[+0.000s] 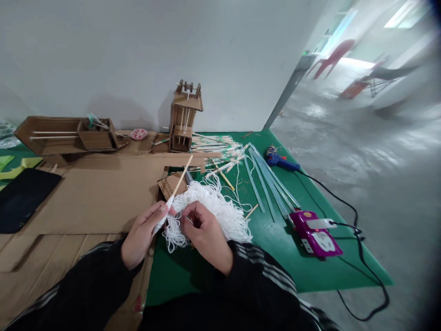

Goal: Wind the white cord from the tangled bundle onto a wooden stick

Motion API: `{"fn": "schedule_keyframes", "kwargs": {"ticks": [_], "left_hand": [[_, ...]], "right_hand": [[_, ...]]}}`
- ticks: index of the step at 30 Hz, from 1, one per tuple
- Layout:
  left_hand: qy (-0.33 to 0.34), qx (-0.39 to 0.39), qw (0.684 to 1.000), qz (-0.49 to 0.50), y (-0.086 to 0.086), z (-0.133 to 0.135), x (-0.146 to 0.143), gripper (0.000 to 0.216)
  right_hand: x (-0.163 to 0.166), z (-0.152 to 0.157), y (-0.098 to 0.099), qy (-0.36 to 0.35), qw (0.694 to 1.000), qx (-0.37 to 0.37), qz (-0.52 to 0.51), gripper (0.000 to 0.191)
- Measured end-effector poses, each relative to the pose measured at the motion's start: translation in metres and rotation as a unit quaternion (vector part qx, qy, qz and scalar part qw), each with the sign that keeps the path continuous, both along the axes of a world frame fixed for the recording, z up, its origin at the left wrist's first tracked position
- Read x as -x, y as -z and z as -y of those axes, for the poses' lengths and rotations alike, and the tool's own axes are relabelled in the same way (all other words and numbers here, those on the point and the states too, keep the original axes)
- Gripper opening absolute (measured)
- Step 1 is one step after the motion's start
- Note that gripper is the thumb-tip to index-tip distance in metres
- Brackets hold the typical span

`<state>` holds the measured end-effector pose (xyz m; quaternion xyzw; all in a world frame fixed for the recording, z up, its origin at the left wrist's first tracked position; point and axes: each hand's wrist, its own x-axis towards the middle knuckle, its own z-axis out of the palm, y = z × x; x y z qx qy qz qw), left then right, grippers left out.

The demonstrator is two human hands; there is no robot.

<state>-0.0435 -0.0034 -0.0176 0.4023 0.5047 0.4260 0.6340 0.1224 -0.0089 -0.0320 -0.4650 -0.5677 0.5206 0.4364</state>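
Note:
My left hand [144,230] is closed around a thin wooden stick [182,176], which points up and away from me. White string is wound about the stick's lower part, by the fingers. Just to the right, my right hand [206,230] has its thumb and fingers pinched together on a strand of white string. Both hands are over a loose heap of white string [225,209] on the green table. Behind the left hand a small cardboard piece [168,185] leans at the heap's edge.
Large cardboard sheets [103,188] cover the table's left side, with a black flat object [25,200]. Two cardboard constructions [62,133] stand against the wall. To the right lie clear glue sticks [267,179], a blue glue gun [284,162] and a purple power strip [320,236] with a black cord.

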Motion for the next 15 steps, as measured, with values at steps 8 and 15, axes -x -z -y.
{"fn": "schedule_keyframes", "kwargs": {"ticks": [8,15], "left_hand": [[0.007,-0.025,0.998,-0.050,0.0022,0.0004,0.0016,0.031],[0.017,-0.056,0.996,-0.066,0.0056,-0.0019,0.0025,0.029]], "right_hand": [[0.0020,0.0034,-0.0028,0.010,0.993,-0.039,0.108,0.017],[0.0029,0.0043,-0.0018,0.001,0.988,-0.063,0.138,0.026]]}}
